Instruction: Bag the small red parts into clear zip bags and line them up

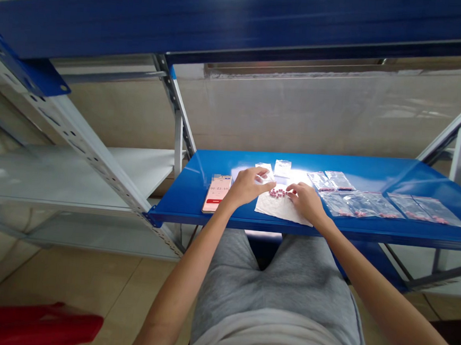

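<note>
My left hand [250,187] is closed over a small clear plastic bag [266,170], thumb and fingers curled at its edge. Right of it lies a pile of small red pieces [278,192] on a white cloth [279,211]. The fingertips of my right hand [303,200] are drawn together at the right side of this pile. Whatever may be pinched there is too small to make out. Another small clear bag [282,168] lies just behind the cloth.
A phone [216,194] showing a running timer lies left on the blue shelf [223,161]. Several clear bags with red pieces [359,204] lie in rows to the right. A blue beam [242,24] crosses overhead. Metal uprights [97,146] stand at the left, and something red [30,327] is on the floor.
</note>
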Tool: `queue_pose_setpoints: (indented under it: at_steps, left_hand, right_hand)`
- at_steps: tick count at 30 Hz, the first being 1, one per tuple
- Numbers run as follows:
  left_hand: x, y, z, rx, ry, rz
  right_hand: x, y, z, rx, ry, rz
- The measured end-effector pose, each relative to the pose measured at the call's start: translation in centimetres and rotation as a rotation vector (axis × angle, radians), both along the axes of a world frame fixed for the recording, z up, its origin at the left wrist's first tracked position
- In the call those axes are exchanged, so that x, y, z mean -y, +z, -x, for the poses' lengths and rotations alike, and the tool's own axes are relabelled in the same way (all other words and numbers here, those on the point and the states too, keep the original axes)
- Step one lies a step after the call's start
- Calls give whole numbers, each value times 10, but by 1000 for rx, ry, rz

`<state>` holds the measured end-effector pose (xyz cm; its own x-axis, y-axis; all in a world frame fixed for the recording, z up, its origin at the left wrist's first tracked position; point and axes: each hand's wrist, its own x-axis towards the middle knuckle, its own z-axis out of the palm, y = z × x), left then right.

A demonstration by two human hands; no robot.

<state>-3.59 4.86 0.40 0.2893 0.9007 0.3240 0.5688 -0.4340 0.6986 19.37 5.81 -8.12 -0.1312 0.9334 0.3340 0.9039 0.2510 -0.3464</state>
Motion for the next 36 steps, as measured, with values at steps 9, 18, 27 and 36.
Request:
queue_pose_setpoints:
  at_steps: [9,18,27,36]
  left_hand:
    - [2,-12,-7,-154,-232,23]
    - [2,-17,-9,-262,-261,38]
    - [2,-17,-13,-211,-208,26]
    - [3,-14,-10,-195,-168,50]
  right_hand:
    - [8,2,6,82,-43,4]
    - [-4,10,-8,-146,26,-63]
    - [16,48,6,-374,290,14]
    - [7,36,-9,-132,210,-5]
